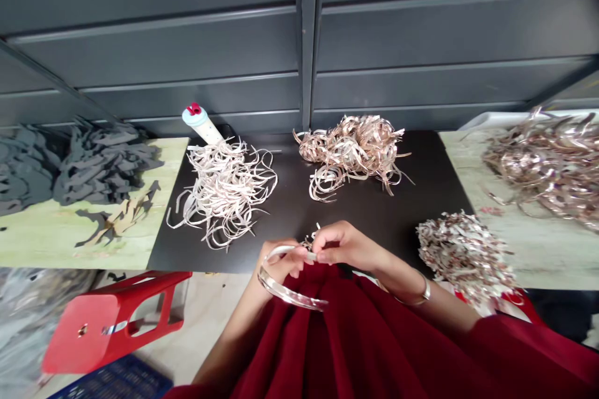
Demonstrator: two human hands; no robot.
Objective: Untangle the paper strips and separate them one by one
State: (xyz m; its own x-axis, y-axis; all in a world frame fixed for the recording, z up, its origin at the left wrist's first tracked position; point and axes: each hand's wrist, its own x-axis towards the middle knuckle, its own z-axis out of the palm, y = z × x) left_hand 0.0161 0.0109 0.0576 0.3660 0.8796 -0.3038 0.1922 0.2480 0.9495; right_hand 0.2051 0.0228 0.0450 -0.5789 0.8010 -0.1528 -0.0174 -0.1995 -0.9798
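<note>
Just in front of my body, my left hand [286, 263] is closed on a narrow strip [285, 293], whitish on one face and shiny metallic on the other. The strip curls over and around the back of that hand, and its loose end hangs towards the red clothing. Close beside it, my right hand [340, 245] pinches the strip's other end between thumb and fingers. Small shiny scraps [307, 242] lie on the black mat [290, 212] just beyond the hands. Farther off are a heap of pale strips [227, 190] and a heap of rose-gold strips [358, 149].
At right, a heap of short metallic-and-white pieces [463, 255] sits by the table edge, with a larger shiny pile [552, 165] beyond. Grey cut pieces [103, 162] are at left. A pale bottle [202, 124] stands against the dark panel wall [210, 50]. A red stool [88, 330] is below left.
</note>
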